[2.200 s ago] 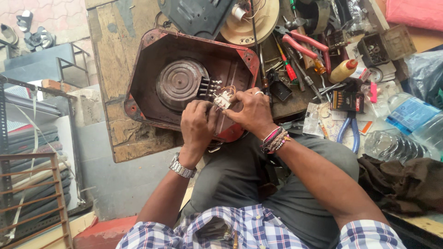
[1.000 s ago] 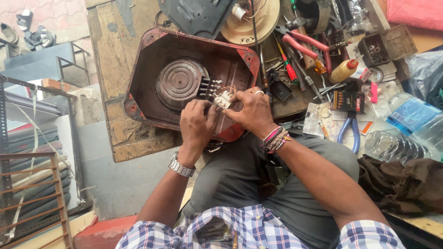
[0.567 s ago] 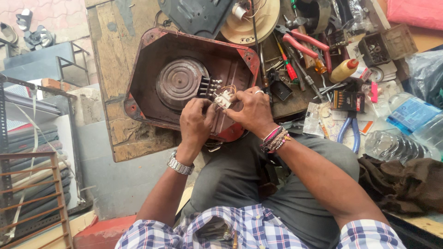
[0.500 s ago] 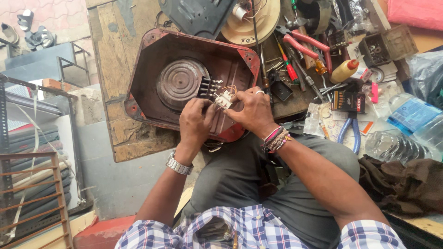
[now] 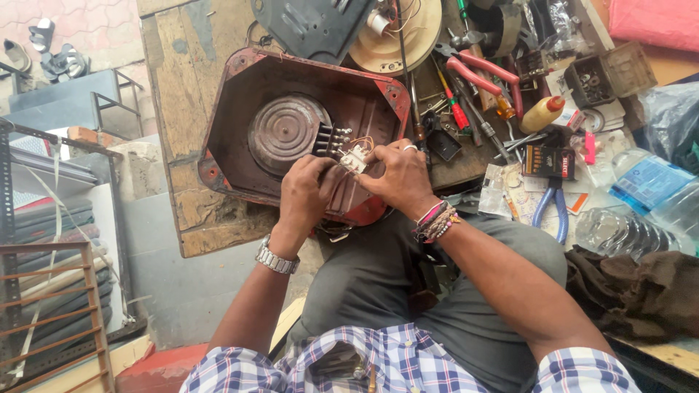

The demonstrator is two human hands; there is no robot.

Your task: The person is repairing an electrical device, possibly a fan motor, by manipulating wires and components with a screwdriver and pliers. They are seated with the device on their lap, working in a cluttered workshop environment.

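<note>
A rusty red octagonal metal pan [image 5: 240,94] with a round coiled heating plate [image 5: 284,135] lies upside down on a worn wooden bench. Beside the plate's black terminal block [image 5: 328,138] sits a small white wired switch part [image 5: 354,159]. My left hand [image 5: 302,196], with a metal watch on the wrist, pinches that part from the left. My right hand [image 5: 400,178], with coloured bracelets and a ring, grips it from the right. Thin wires run from the part to the terminals.
Red-handled pliers [image 5: 484,73], screwdrivers, a small yellow bottle [image 5: 542,114], blue-handled pliers [image 5: 550,211], plastic bottles [image 5: 641,189] and a brown cloth [image 5: 641,287] crowd the right side. A round cream plate [image 5: 397,33] and a dark metal cover [image 5: 313,25] lie beyond the pan. Metal racks stand at left.
Both hands stay on the small wired part with only slight finger shifts; nothing else has moved.
</note>
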